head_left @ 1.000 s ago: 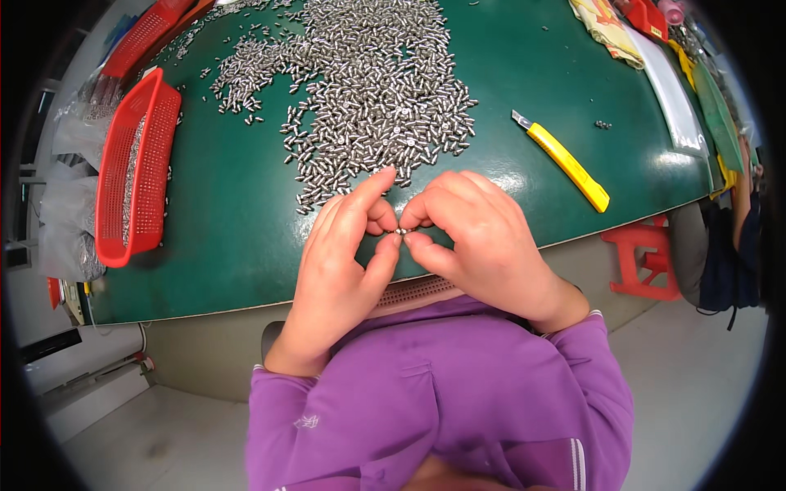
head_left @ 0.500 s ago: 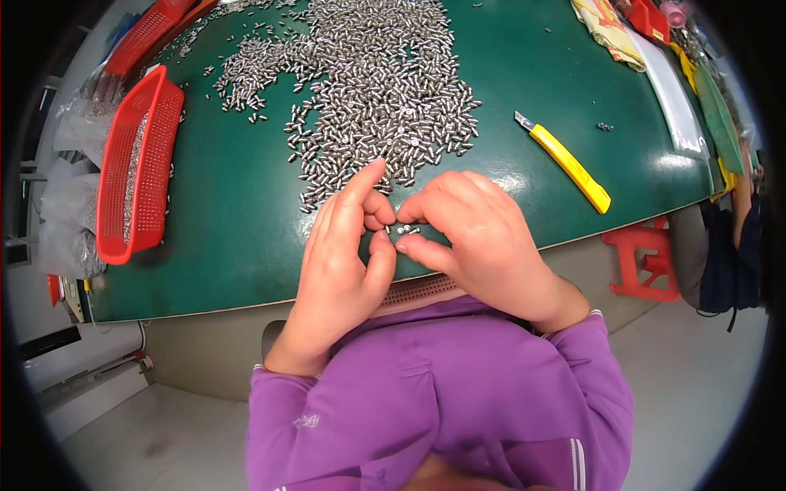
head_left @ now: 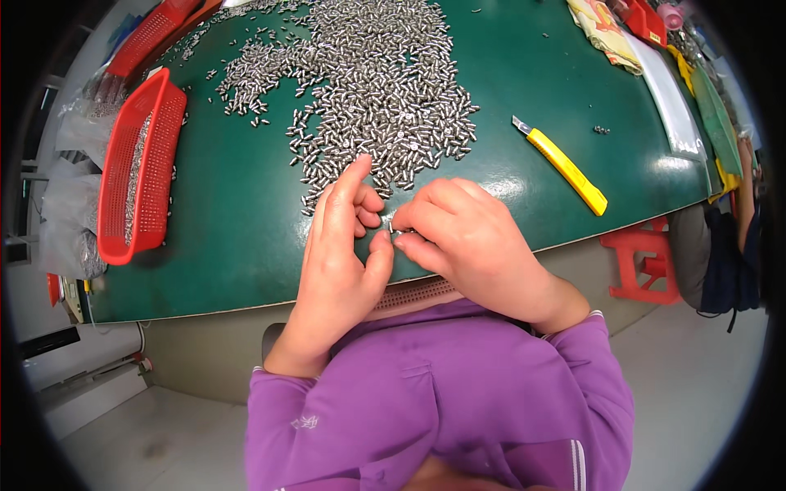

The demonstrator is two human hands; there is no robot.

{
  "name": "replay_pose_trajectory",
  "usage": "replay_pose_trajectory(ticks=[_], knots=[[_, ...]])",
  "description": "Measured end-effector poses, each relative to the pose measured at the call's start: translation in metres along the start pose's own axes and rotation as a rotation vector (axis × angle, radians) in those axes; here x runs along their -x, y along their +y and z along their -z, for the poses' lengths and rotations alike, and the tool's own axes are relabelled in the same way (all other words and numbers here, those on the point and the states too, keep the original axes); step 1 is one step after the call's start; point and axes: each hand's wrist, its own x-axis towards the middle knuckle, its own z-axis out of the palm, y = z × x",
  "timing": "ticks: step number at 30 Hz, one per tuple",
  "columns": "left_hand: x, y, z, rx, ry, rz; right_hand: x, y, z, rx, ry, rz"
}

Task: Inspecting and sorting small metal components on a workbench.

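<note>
A: What is hard to see here?

B: The small metal part itself. It sits between the fingertips of both hands at the near edge of the table, and the fingers cover nearly all of it; only a glint shows. Its shape I cannot tell.

A: And the hands?

B: The left hand pinches it with thumb and a bent finger, index stretched out toward the pile. The right hand is curled, fingertips closed on the same part. The two hands touch at the tips. Both palms are hidden.

A: Anything cut off?

B: The pile of metal pieces runs off the top edge, far too many to count. A second red basket at the upper left is partly out of the picture.

A: What else lies around?

B: One red basket on the left, holding more metal pieces. One yellow knife on the right, well apart from the hands. A few stray pieces beyond it. One red stool on the floor to the right. Clear bags at the far left, contents blurred.

A: Does anything block the hands?

B: No; the pile's near rim lies just beyond the left index.
</note>
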Motion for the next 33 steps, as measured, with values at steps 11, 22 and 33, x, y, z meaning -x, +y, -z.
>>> replay_pose_trajectory(ticks=[11, 22, 33], knots=[[-0.002, 0.0, -0.002, -0.088, 0.018, -0.082, 0.017, -0.009, 0.026, -0.152, -0.277, 0.077], [-0.002, -0.001, -0.003, -0.024, 0.011, -0.076, -0.013, 0.011, 0.009, 0.13, 0.081, -0.009], [-0.003, 0.001, -0.002, -0.078, -0.004, -0.123, 0.012, -0.006, 0.02, 0.121, 0.022, -0.111]])
